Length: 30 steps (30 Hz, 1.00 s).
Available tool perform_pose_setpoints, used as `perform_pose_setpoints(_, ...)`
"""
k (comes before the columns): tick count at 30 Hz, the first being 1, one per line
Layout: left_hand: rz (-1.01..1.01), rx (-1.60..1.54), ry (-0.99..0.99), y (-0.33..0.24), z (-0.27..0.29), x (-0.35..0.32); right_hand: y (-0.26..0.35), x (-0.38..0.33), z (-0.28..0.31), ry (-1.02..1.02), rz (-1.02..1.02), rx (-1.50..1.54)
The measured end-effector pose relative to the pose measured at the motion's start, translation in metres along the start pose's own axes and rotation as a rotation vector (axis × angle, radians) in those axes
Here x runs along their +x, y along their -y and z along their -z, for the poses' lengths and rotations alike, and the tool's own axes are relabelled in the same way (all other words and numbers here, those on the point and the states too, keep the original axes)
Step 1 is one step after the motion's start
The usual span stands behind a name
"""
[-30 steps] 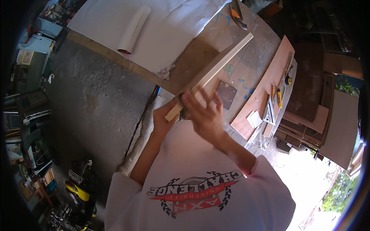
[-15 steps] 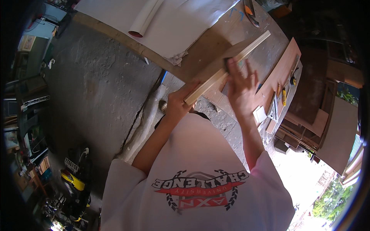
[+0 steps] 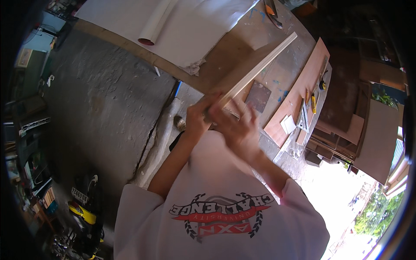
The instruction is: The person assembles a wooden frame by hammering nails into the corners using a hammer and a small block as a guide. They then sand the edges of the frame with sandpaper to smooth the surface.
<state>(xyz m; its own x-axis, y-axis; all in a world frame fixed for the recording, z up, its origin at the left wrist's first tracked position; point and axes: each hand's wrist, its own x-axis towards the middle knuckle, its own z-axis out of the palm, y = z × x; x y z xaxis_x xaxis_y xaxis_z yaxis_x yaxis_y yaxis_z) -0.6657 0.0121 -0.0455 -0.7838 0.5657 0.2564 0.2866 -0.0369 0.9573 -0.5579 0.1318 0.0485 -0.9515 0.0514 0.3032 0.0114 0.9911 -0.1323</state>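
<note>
A wooden board (image 3: 262,64) slants up and away from me, its pale narrow edge uppermost and its near end by my body. My left hand (image 3: 198,120) is closed around that near end. At the same end, my right hand (image 3: 239,133) lies over the edge, smeared by motion, with some fingers spread. Its thumb side presses a small dark block to the edge; the block is mostly hidden now and its kind is unclear.
Beyond the board is a worktable (image 3: 279,56) with a white sheet (image 3: 195,30), a cardboard tube (image 3: 157,24) and an orange-handled tool (image 3: 272,14). To the right lie a long plywood strip (image 3: 299,93), a tape measure (image 3: 323,85) and a yellow cutter (image 3: 313,104). A motorcycle (image 3: 82,212) stands lower left.
My right hand has slid along the board's edge from about its middle toward me, to the near end beside my left hand. The left hand keeps its hold on the board.
</note>
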Motion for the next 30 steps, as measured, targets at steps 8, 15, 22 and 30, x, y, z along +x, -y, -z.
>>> perform_pose_setpoints(8, -0.021, -0.046, 0.042, 0.004, 0.001, 0.003, 0.009, -0.017, -0.012, 0.020, 0.002, 0.018)
perform_pose_setpoints(15, 0.048, 0.117, 0.038, -0.008, 0.001, 0.002, -0.143, 0.014, -0.024, -0.198, -0.222, -0.284)
perform_pose_setpoints(22, -0.027, 0.188, 0.037, -0.010, -0.001, 0.005, -0.191, 0.046, -0.025, -0.494, -0.460, 0.074)
perform_pose_setpoints(30, 0.147, 0.098, 0.056, -0.005, 0.004, 0.000, -0.147, 0.020, -0.038, -0.299, -0.175, -0.186)
